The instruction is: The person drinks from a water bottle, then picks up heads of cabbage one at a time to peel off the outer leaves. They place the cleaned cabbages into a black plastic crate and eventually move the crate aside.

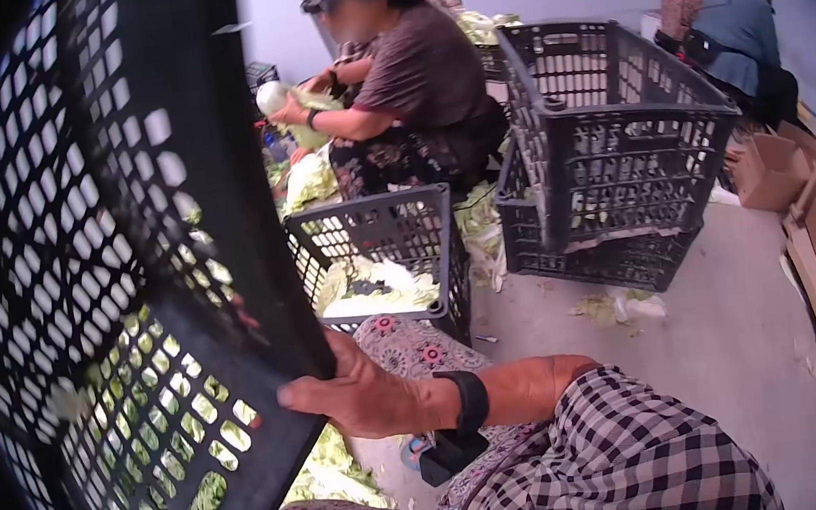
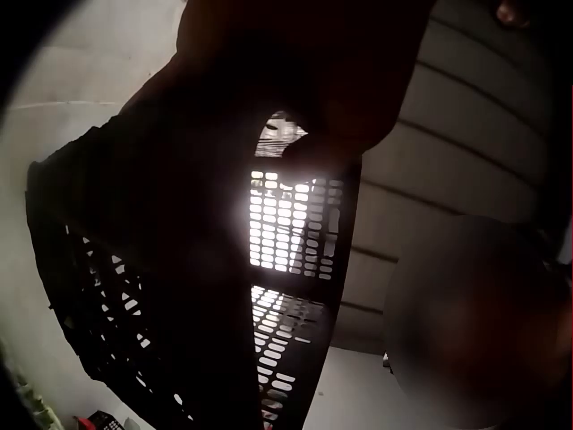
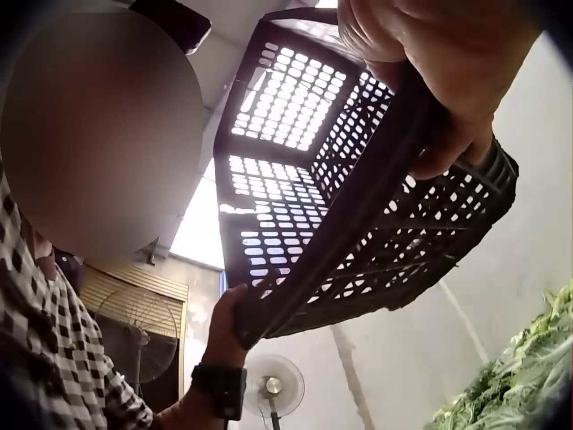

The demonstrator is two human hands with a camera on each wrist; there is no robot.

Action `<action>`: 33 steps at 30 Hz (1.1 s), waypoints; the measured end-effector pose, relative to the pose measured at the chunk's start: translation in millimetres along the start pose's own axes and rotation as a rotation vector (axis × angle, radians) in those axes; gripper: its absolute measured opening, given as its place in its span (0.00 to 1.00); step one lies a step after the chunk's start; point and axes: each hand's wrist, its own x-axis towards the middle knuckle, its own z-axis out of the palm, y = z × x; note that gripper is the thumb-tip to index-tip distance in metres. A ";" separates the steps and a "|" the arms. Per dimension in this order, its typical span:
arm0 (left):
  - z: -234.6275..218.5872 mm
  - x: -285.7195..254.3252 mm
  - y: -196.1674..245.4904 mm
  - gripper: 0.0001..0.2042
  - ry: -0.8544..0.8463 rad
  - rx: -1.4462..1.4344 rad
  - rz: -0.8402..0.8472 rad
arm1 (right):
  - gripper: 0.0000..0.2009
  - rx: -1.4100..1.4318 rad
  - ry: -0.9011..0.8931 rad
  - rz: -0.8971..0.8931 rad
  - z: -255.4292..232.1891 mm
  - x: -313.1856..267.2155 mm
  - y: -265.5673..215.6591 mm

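A black slatted crate (image 1: pixel 261 463) is held up, tilted, at the left of the head view. My right hand (image 1: pixel 363 391) grips its rim, the thumb lying over the edge. From the right wrist, the same crate (image 3: pixel 313 260) shows its open inside, and my right hand (image 3: pixel 439 72) has its fingers curled round the rim. At the opposite corner my left hand (image 3: pixel 228 322) grips the crate. Dark in the left wrist view, my left hand (image 2: pixel 331 98) is at the crate's rim (image 2: pixel 336 278). Leafy greens show through the holes in the head view.
A low crate (image 1: pixel 453 250) holding pale leaves stands ahead. Stacked crates (image 1: pixel 640 168) are right of it. A seated person (image 1: pixel 417 73) holds a cabbage (image 1: pixel 307 115); two people crouch at the back right. Cardboard boxes (image 1: pixel 771 168) lie at the right. Leaf scraps dot the floor.
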 end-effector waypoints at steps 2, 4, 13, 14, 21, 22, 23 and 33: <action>95.7 45.0 75.7 0.22 -0.066 -0.038 0.112 | 0.30 0.018 0.135 -0.189 -27.1 4.4 -44.2; 127.7 61.0 67.1 0.23 -0.091 -0.019 0.171 | 0.29 0.030 0.252 -0.269 -80.4 10.4 -107.1; 272.3 52.6 79.9 0.41 -0.216 -0.271 0.145 | 0.32 -0.067 0.421 -0.450 -85.9 -30.1 -153.5; 282.0 48.3 80.1 0.38 -0.249 -0.289 0.163 | 0.33 -0.049 0.469 -0.488 -86.6 -27.2 -152.4; 330.1 -13.6 115.3 0.29 -0.697 -0.454 0.281 | 0.34 -0.158 0.584 -0.665 -114.9 -7.0 -151.2; 337.1 -24.1 127.7 0.31 -0.732 -0.431 0.286 | 0.34 -0.188 0.613 -0.725 -119.4 -3.0 -151.8; 344.6 -32.8 138.3 0.33 -0.764 -0.408 0.289 | 0.36 -0.230 0.636 -0.732 -124.8 -2.0 -152.7; 388.9 -74.3 183.6 0.31 -0.842 -0.611 0.496 | 0.37 -0.426 0.813 -0.896 -146.2 11.6 -174.6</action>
